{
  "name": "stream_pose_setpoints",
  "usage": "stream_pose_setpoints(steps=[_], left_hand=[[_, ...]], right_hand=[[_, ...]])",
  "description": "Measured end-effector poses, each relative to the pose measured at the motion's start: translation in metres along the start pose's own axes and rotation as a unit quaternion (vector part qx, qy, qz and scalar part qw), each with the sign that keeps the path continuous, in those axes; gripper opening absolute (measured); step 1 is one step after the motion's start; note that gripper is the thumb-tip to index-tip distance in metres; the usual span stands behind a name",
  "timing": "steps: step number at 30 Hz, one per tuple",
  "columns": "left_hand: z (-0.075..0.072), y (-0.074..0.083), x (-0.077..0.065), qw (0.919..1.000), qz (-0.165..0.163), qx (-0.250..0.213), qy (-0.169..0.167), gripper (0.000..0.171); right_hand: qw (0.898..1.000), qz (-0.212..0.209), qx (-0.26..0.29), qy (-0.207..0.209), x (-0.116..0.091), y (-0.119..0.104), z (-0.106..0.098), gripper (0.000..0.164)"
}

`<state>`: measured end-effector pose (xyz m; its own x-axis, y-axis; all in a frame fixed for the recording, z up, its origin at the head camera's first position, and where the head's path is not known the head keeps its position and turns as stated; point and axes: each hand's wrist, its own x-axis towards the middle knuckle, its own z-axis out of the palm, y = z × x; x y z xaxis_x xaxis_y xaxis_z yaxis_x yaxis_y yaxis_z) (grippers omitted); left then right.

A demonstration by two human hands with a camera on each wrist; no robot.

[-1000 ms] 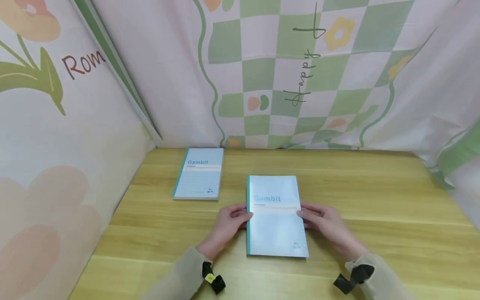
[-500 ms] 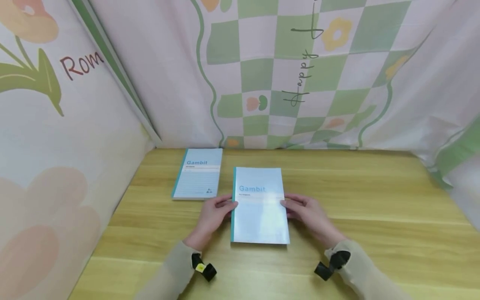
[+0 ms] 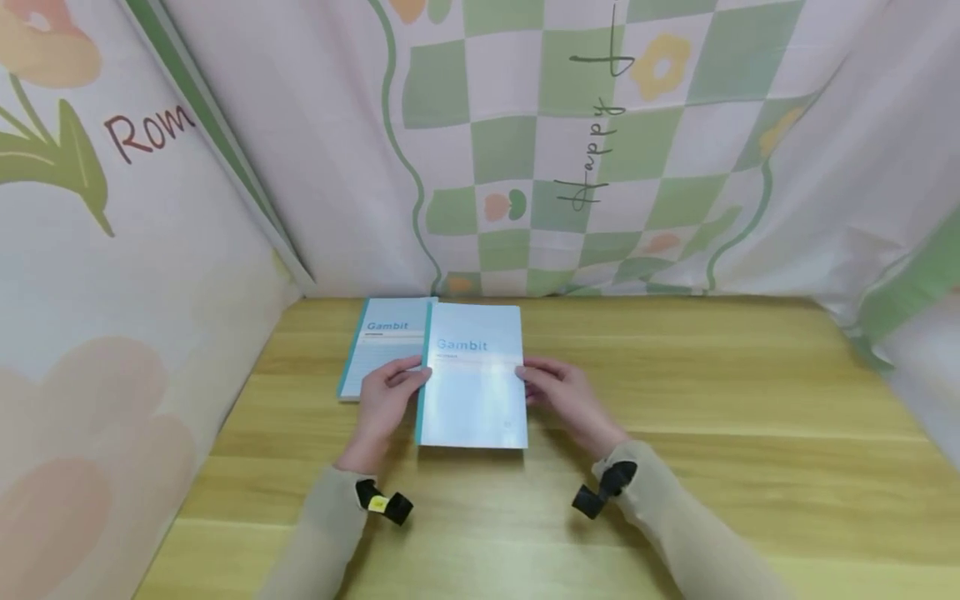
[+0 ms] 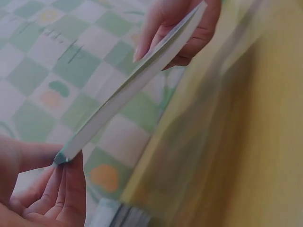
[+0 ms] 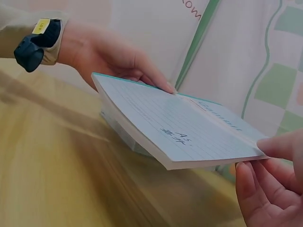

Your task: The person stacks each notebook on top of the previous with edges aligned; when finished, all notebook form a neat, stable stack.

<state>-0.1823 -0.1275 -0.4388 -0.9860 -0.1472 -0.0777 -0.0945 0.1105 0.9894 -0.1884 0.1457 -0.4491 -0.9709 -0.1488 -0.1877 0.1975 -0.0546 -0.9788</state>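
A light blue notebook (image 3: 474, 392) with a teal spine and "Gambit" on its cover is held level above the table between both hands. My left hand (image 3: 386, 404) pinches its spine edge, thumb on top and fingers beneath, as the left wrist view also shows. On the opposite edge my right hand (image 3: 566, 396) grips it the same way, thumb (image 5: 274, 145) on the cover. A second notebook (image 3: 386, 321) of the same kind lies on the table at the back left. The held notebook and the left hand cover part of it.
The wooden table (image 3: 712, 433) ends at the back against a green-and-white checked curtain (image 3: 502, 150). A printed cloth wall (image 3: 112, 292) borders the left side. Each wrist carries a black strap with a small camera, such as the left one (image 3: 384, 502).
Both hands have carried the gripped notebook to the left and away from the body, so it now overlaps the second notebook in the head view. That second notebook stays where it was.
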Motion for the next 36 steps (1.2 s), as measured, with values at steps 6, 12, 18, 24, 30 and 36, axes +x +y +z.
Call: stream_pose_setpoints(steps=[6, 12, 18, 24, 30, 36], left_hand=[[-0.023, 0.003, 0.009, 0.9996, -0.005, -0.023, 0.013, 0.032], [-0.042, 0.003, 0.017, 0.9989, -0.032, -0.028, 0.018, 0.037], [-0.059, 0.006, 0.025, 0.9974, -0.059, -0.028, 0.029, 0.044], [-0.072, 0.003, 0.036, 0.997, -0.068, -0.009, 0.036, 0.046], [-0.083, 0.001, 0.043, 0.9963, -0.084, 0.0, 0.021, 0.048], [-0.094, 0.002, 0.054, 0.9946, -0.102, -0.016, -0.01, 0.049]], right_hand=[[0.999, -0.02, 0.026, -0.039, 0.011, -0.001, 0.023, 0.048], [0.998, -0.029, 0.009, -0.052, 0.017, 0.005, 0.041, 0.043], [0.997, -0.029, -0.008, -0.073, 0.02, 0.011, 0.057, 0.045], [0.997, -0.035, -0.009, -0.066, 0.021, 0.01, 0.075, 0.046], [0.998, -0.033, -0.002, -0.054, 0.027, 0.007, 0.088, 0.044], [0.998, -0.035, -0.004, -0.046, 0.036, 0.002, 0.097, 0.045]])
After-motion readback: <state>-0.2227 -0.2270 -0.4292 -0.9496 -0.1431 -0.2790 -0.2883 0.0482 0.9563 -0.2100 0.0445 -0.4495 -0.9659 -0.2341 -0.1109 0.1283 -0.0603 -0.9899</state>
